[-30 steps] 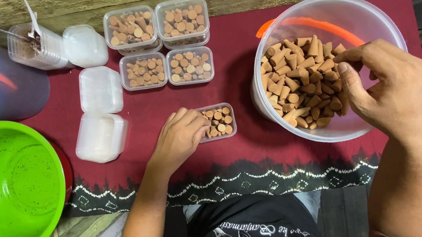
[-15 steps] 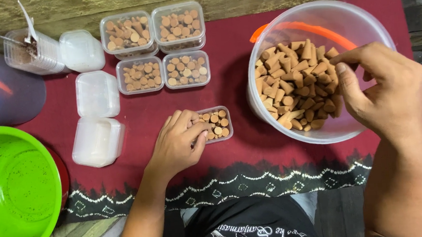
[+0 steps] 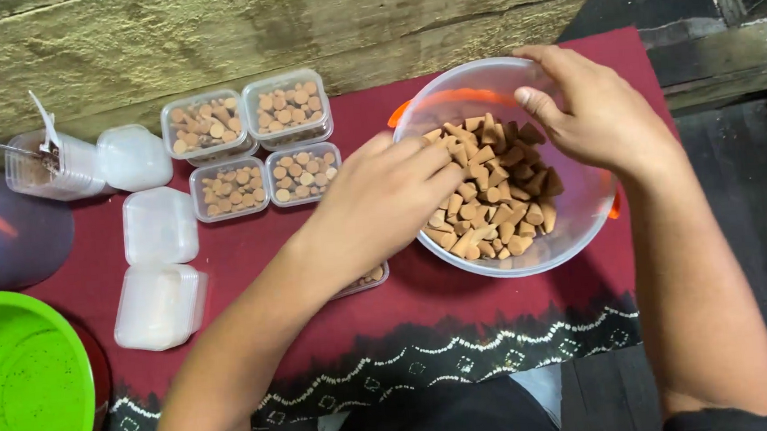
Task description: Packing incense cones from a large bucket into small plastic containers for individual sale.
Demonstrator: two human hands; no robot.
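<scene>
A clear plastic bucket (image 3: 573, 220) on the red cloth holds many tan cone-shaped pieces (image 3: 495, 199). My left hand (image 3: 383, 202) reaches over the bucket's left rim, fingertips on the cones. My right hand (image 3: 597, 110) hovers over the bucket's right side, fingers curled; whether it holds any cones is hidden. A small clear box (image 3: 366, 281) partly filled with cones lies under my left forearm, mostly hidden.
Several small clear boxes filled with cones (image 3: 253, 148) sit at the back. Empty boxes and white lids (image 3: 159, 227) are stacked to the left. A green bowl (image 3: 13, 390) is at the lower left, and a wooden wall (image 3: 209, 30) runs behind.
My left hand left the small box and moved right into the bucket. My right hand stayed over the bucket. The camera view shifted, so everything sits lower and further left.
</scene>
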